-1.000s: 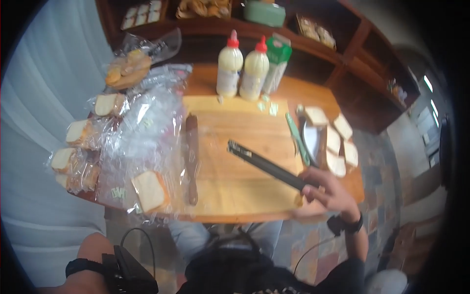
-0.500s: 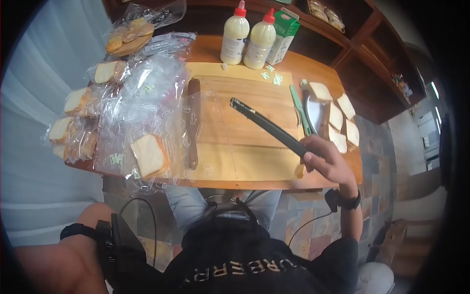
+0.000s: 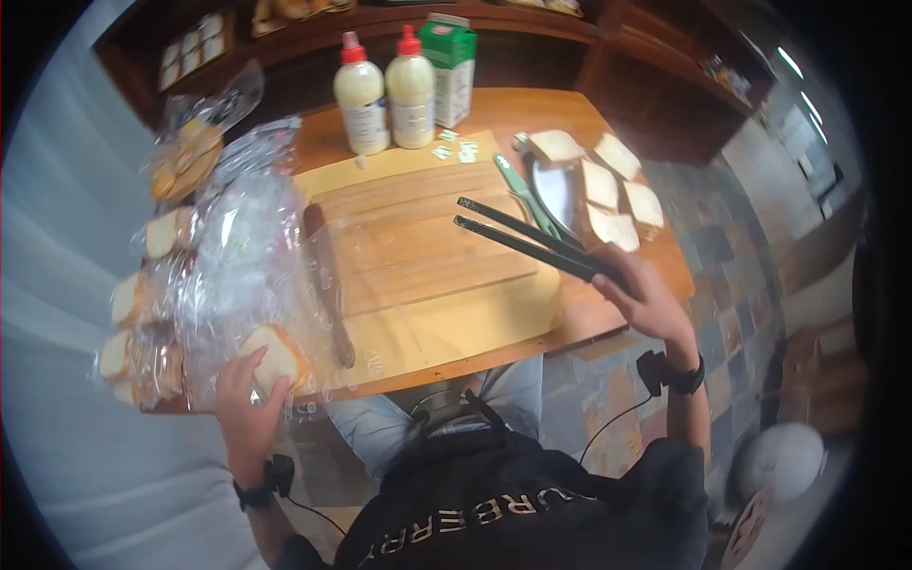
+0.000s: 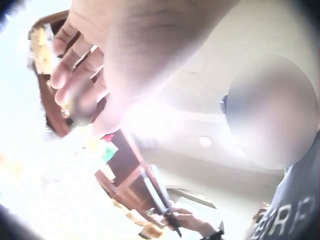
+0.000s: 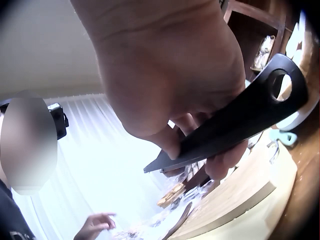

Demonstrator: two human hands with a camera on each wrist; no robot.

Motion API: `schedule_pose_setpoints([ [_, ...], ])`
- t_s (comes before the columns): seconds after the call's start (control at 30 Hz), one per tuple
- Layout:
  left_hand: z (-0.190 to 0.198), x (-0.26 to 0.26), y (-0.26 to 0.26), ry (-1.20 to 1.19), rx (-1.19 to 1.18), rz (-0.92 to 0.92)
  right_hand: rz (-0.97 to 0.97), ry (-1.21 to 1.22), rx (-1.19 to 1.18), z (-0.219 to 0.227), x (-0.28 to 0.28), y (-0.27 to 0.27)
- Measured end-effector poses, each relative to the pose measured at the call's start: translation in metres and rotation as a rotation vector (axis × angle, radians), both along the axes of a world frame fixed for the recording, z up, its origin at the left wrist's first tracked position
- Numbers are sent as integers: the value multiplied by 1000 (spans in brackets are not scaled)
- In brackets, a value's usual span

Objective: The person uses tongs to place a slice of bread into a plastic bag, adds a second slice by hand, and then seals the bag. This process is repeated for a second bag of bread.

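My right hand [image 3: 646, 296] grips black tongs [image 3: 560, 256] near their joined end. The two arms of the tongs stand apart, their tips above the wooden cutting board [image 3: 408, 237]. In the right wrist view, the holed end of the tongs [image 5: 240, 117] sticks out past the palm. At the table's front left, my left hand [image 3: 249, 408] hovers with fingers and thumb spread around the near side of a bread slice [image 3: 275, 347]. That slice lies among clear plastic bags [image 3: 237, 266]. In the left wrist view, the fingers [image 4: 82, 62] are loosely extended.
Bagged loaves [image 3: 166, 233] line the left edge. Two red-capped bottles [image 3: 364, 109] and a green-and-white carton [image 3: 451, 71] stand at the back. A green-handled tool [image 3: 527, 195], a plate [image 3: 553, 195] and bread slices [image 3: 600, 185] lie right. A long brown tool [image 3: 328, 299] flanks the board.
My left hand has come up from the lower left to the bread slice. The tongs' arms, together before, are now spread apart. The head view has shifted.
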State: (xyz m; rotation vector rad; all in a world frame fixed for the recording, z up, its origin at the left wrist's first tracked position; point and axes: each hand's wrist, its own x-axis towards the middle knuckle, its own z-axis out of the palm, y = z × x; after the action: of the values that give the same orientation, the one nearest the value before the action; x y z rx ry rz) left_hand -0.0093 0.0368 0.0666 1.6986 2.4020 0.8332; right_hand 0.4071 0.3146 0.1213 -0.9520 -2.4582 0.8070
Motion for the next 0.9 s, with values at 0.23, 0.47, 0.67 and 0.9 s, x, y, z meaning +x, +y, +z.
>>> schedule_pose_setpoints([
  [0.23,-50,-8,-16,85,37,196,-507,75,160,-6,69,13],
  [0.47,-52,-14,-17,4,67,200,-722,59,40,-3,111,20],
  [0.67,-51,-13,-21,2,85,243,-835,-156,351,-2,158,44],
  [0.9,-57,-18,-24,3,119,230,-939,-428,295,-3,189,60],
])
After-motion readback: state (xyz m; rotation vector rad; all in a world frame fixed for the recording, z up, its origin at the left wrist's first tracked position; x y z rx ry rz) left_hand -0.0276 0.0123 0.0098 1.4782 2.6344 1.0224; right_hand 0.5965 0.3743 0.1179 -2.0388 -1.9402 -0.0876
